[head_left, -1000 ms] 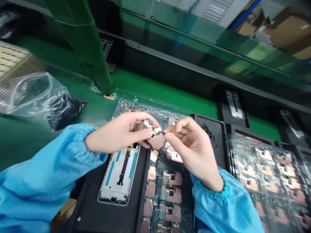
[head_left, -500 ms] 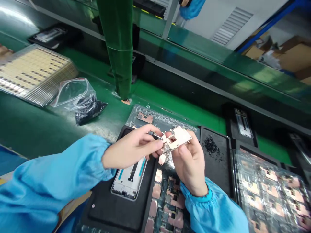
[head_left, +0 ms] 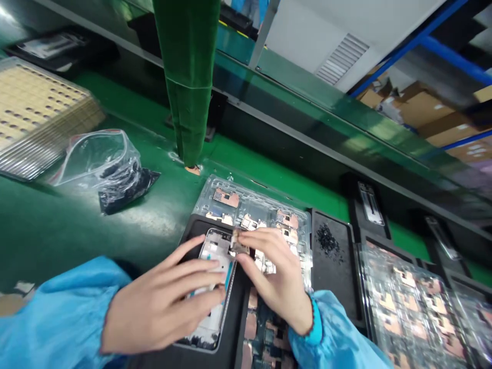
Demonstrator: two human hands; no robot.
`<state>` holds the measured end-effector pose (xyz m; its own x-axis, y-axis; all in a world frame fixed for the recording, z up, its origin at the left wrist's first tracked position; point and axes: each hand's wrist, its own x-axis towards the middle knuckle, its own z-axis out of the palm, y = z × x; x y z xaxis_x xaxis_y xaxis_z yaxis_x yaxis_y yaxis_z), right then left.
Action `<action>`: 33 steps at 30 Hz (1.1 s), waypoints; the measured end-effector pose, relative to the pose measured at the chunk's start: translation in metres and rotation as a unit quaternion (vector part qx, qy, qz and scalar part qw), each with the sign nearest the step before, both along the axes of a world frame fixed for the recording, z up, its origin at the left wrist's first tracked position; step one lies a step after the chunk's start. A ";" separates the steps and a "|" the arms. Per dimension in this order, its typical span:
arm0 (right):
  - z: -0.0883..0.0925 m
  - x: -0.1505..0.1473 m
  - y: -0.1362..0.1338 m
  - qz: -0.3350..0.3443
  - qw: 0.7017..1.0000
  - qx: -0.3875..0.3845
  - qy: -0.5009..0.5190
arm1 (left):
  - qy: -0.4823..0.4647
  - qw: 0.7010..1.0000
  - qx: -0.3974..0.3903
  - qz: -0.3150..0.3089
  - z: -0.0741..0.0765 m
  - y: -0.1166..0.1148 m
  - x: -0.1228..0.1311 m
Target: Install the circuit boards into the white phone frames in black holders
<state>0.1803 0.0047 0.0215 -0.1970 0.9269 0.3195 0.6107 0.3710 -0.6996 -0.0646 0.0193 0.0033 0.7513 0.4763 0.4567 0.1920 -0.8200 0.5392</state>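
A phone frame (head_left: 209,325) lies in a black holder tray (head_left: 234,312) in front of me. My left hand (head_left: 165,297) rests over the frame's left side with its fingers spread, partly covering it. Between the thumb and fingers of my right hand (head_left: 272,266) is a small phone circuit board (head_left: 239,245), tilted up at the frame's upper right edge. Whether the board touches the frame I cannot tell. Under and behind the holder lies a clear plastic tray (head_left: 265,197) of copper-coloured boards.
A black tray (head_left: 342,277) with tiny black pieces stands to the right, beside another clear tray of boards (head_left: 407,302). At left are a zip bag (head_left: 123,179) of black parts and stacked yellowish trays (head_left: 42,113). A green-wrapped post (head_left: 188,87) rises behind the holder.
My right hand has brought the circuit board down and left to the phone frame. My left hand has let go of the board and spread over the frame. The view has shifted slightly.
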 end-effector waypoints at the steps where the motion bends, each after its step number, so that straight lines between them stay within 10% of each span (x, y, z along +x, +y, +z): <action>1: 0.000 -0.004 0.000 0.019 0.999 0.020 -0.044 | -0.015 1.000 0.010 0.000 0.000 -0.004 -0.005; 24: -0.006 -0.026 0.001 0.073 0.973 0.013 -0.219 | -0.041 0.997 0.043 0.053 -0.028 -0.026 -0.014; 33: -0.006 -0.030 0.004 0.053 0.970 0.021 -0.235 | -0.160 0.979 0.000 0.127 -0.103 -0.059 0.000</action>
<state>0.1499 0.0083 0.0159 -0.4239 0.8814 0.2086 0.8152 0.4716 -0.3361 -0.0646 -0.0399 -0.1000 0.4266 0.6290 0.6499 0.2107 -0.7679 0.6049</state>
